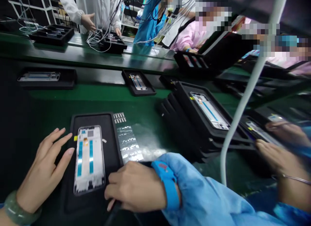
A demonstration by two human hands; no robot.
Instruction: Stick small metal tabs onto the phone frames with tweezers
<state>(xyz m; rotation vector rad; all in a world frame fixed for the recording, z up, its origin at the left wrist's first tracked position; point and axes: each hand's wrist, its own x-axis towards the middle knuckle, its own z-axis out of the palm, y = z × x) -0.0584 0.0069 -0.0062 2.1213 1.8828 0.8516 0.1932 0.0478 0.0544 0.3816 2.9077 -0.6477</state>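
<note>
Left hand (45, 169): fingers spread open, holding nothing, just beside the phone frame.
Right hand (136, 187): fingers curled, bottom centre; cannot tell what they grip.
Phone frame (89, 159): flat in a black tray (93, 118), lower left of centre, on the green counter (145, 96).

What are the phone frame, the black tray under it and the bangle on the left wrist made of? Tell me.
The phone frame looks like metal or plastic, with a bright silvery rim. The tray looks like matte black plastic or rubber, dull with little glare. The bangle looks like polished green stone, perhaps jade, with a soft sheen and cloudy colour.
</note>
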